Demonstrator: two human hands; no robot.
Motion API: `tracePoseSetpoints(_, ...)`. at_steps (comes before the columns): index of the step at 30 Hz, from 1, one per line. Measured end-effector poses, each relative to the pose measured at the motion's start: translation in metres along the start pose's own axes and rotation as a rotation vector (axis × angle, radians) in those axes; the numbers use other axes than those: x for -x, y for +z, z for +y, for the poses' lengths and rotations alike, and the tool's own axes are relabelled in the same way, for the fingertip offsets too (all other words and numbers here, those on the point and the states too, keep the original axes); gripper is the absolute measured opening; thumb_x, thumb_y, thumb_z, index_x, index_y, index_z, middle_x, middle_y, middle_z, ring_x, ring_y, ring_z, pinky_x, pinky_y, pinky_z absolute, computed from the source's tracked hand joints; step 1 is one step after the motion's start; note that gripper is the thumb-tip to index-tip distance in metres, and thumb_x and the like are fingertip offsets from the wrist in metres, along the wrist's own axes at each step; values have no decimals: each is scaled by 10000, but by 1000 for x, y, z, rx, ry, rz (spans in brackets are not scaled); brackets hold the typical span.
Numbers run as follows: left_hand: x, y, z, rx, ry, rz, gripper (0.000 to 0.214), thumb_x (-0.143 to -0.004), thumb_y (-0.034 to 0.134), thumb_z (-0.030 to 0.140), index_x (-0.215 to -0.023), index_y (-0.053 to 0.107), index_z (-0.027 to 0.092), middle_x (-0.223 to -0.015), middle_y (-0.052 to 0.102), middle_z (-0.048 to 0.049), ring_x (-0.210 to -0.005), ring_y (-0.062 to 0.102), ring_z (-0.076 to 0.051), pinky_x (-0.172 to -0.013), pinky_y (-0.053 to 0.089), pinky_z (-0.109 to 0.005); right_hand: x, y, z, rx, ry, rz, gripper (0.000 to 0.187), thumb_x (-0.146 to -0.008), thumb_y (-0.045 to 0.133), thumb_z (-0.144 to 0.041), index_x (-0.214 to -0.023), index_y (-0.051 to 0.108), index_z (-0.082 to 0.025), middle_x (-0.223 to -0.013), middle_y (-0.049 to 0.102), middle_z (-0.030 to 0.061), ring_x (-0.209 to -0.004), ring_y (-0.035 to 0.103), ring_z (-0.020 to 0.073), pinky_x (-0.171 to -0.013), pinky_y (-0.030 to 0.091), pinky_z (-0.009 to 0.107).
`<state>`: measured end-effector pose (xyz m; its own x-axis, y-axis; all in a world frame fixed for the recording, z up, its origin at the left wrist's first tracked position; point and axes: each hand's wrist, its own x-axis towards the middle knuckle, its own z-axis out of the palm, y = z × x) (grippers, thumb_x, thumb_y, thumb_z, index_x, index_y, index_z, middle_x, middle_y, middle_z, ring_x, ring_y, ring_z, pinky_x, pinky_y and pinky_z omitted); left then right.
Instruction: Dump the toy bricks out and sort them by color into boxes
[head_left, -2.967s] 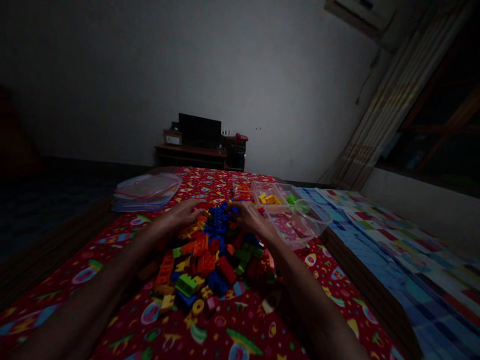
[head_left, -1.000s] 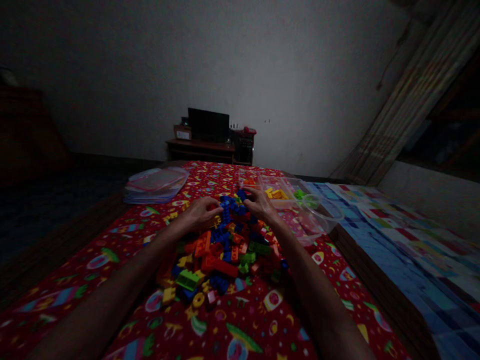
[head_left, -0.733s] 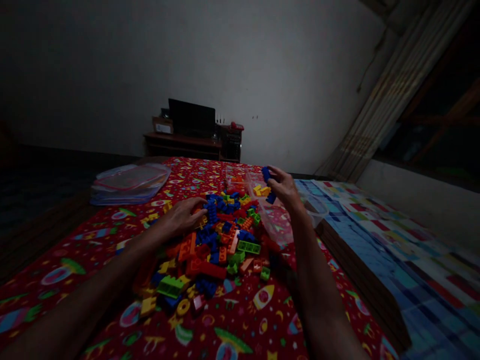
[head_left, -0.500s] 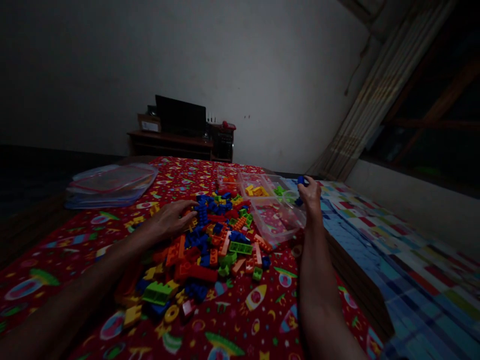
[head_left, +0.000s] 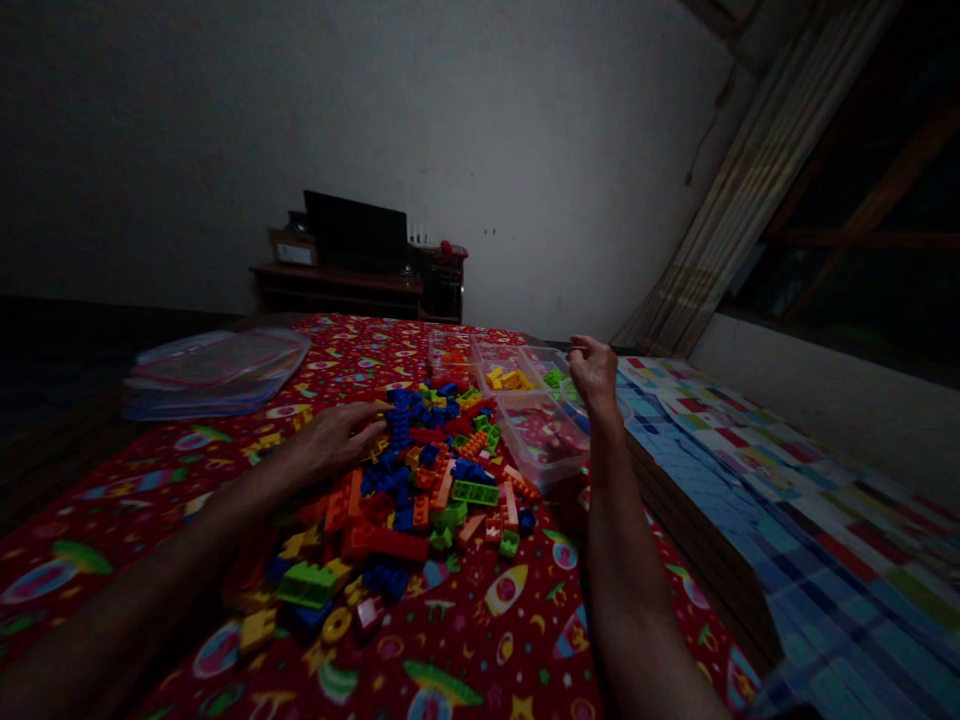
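Observation:
My left hand [head_left: 337, 438] lies at the left side of a heap of plastic building bricks [head_left: 420, 540]. Its fingers and thumb are apart, with the fingertips beside a long blue brick [head_left: 401, 420]. My right hand [head_left: 596, 372] is raised over the right side of the clear trays, its fingers curled. No brick shows in it. Beneath that hand is a round clear container [head_left: 619, 408], partly hidden by the wrist. Yellow bricks [head_left: 508, 379] and green bricks [head_left: 556, 379] lie in separate clear trays. A nearer clear tray [head_left: 544, 465] has no bricks visible in it.
Orange bricks [head_left: 455, 360] fill part of a farther tray. Stacked clear lids [head_left: 214, 375] lie at the left on the red patterned cloth [head_left: 525, 640]. A desk [head_left: 337, 282] with a monitor [head_left: 356, 232] stands by the wall. Checked bedding [head_left: 750, 480] spreads out at the right.
My right hand has moved left and slightly up, and the blue brick it held no longer shows in its fingers. My left hand has stayed beside the heap. The view has shifted slightly.

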<state>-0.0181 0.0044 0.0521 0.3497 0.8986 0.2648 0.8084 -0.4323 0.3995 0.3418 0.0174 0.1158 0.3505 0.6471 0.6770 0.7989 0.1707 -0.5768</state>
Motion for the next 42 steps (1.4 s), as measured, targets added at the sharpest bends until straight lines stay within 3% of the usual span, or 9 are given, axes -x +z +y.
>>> tracePoseSetpoints(2,2,-2,2,31,15,-15,573,-803,407,545,-1182,685,217,-1192,701,-67,-1069,649,-276,-943,488,-328,14,17,-32,-113,-127,-172,392,-791,450,-146,-1099,692,-142,-947,736,98,-892,683,201,-881,503,353)
tracePoseSetpoints(4,3,-4,3,56,30,-42,525,-807,411,484,-1154,704,222,-1188,704,-58,-1076,648,-262,-947,482,-312,39,37,-62,-189,-250,-445,360,-837,472,-152,-1134,675,-161,-952,735,83,-853,682,178,-827,518,321)
tracePoseSetpoints(7,5,-8,4,54,17,-80,500,-805,384,378,-1139,713,206,-1174,710,-52,-1044,658,-248,-925,496,-314,82,65,-94,-178,-458,-733,360,-877,561,-234,-1219,624,-142,-1118,688,133,-1007,641,212,-897,485,348)
tracePoseSetpoints(11,5,-13,3,23,-58,-117,496,-801,371,371,-1130,718,240,-1029,757,-15,-918,686,-243,-838,532,-306,114,86,-105,-114,-661,-902,488,-845,646,-227,-1318,544,-165,-1203,624,144,-1104,578,236,-936,443,358)
tracePoseSetpoints(14,5,-16,5,12,-62,-85,473,-779,391,370,-1062,746,235,-1061,752,-27,-961,679,-247,-882,513,-292,114,87,-100,-75,-637,-948,428,-826,646,-159,-1251,595,-158,-1094,659,122,-999,606,222,-872,451,326)
tracePoseSetpoints(23,8,-25,8,1,-10,-38,464,-768,397,370,-1023,765,249,-1001,767,-41,-887,684,-272,-843,528,-354,94,75,-87,-171,-416,-815,358,-779,643,-97,-1124,653,-191,-991,692,42,-931,620,186,-821,450,281)
tracePoseSetpoints(29,7,-25,3,53,16,-13,393,-772,442,414,-947,777,308,-1013,764,-14,-930,672,-280,-860,523,-354,58,54,-71,-203,-283,-639,323,-826,608,-187,-1144,655,-157,-907,708,70,-769,639,150,-717,486,274)
tracePoseSetpoints(36,10,-26,14,72,99,-63,376,-821,461,457,-950,760,270,-1081,743,-46,-995,654,-273,-907,504,-349,12,-1,-12,155,-46,-227,332,-786,560,-166,-1093,679,-124,-979,704,126,-896,647,221,-857,488,360)
tracePoseSetpoints(42,18,-13,30,63,332,-120,360,-889,463,366,-1125,685,210,-1231,667,-79,-1161,588,-231,-1022,437,-357,9,-33,50,374,106,-121,284,-725,543,-158,-973,681,-139,-1018,662,147,-1061,573,278,-957,434,418)
